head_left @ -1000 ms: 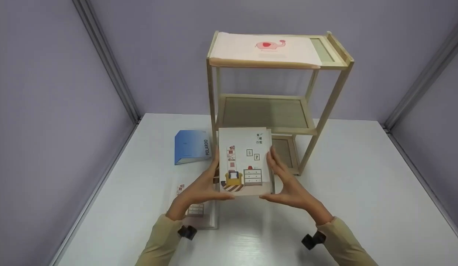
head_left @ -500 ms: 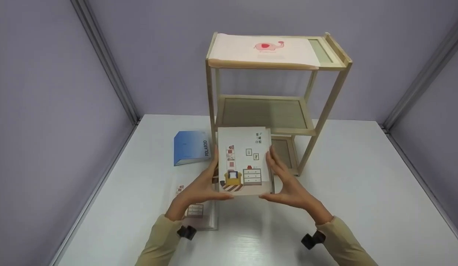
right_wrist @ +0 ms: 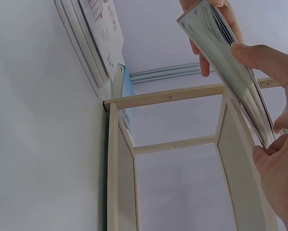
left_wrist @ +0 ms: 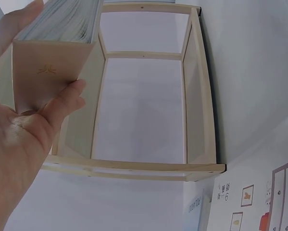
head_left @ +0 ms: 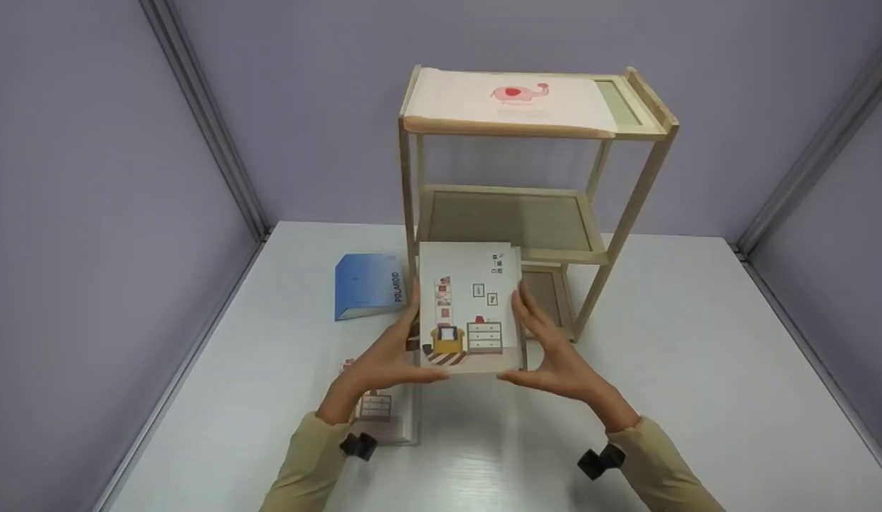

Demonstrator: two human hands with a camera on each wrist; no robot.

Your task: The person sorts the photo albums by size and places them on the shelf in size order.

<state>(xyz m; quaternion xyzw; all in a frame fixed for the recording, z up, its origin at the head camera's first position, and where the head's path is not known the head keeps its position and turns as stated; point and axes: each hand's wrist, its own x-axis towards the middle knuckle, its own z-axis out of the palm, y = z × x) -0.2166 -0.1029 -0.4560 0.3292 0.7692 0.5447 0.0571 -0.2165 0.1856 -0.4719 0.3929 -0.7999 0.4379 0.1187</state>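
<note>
Holding the book [head_left: 469,309] between both hands, you have it off the table [head_left: 661,391], just in front of the shelf [head_left: 512,220], its cover facing up toward you. Your left hand [head_left: 384,359] grips its left side, thumb on the near edge; your right hand [head_left: 562,359] grips the other side the same way. The step in hand looks like carrying, with nothing set down yet. From here, a good move would seem to call for both hands travelling together at one height, the grip firm enough that the pages don't slip, and the corners clear of the shelf's wooden frame.

You can't tell whether you have one thick book or several pressed together: a second pale edge shows along its right side, and the right wrist view shows layered pages. Its far underside is out of sight, and the book and your right hand cover part of the lower board [head_left: 548,281].

Farther out, a pile of books [head_left: 390,428] lies on the table, partly hidden under your left forearm, so its full count is hard to judge. Beyond it, beside the shelf, lies a blue book [head_left: 366,284]. A sheet with a pink elephant [head_left: 455,99] covers most of the shelf's top.
</note>
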